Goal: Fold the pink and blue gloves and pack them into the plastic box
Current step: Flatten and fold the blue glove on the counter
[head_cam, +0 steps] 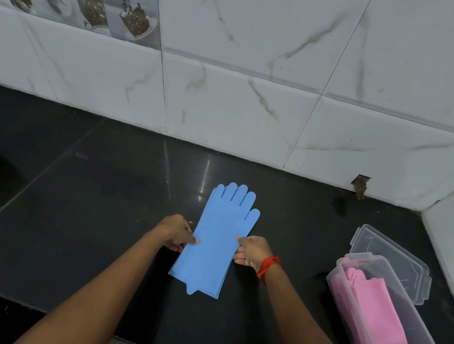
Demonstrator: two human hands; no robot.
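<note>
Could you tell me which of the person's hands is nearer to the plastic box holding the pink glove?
The right. The right hand grips the blue glove's right edge, on the side toward the plastic box. The left hand grips the glove's opposite edge, farther from the box.

Both arms reach forward, left hand [176, 233] and right hand [252, 252] apparently in pinching grip.

Flat glove [217, 238] on counter [81, 209] — box [400, 342] to its right, lid [392, 260] behind box
</note>
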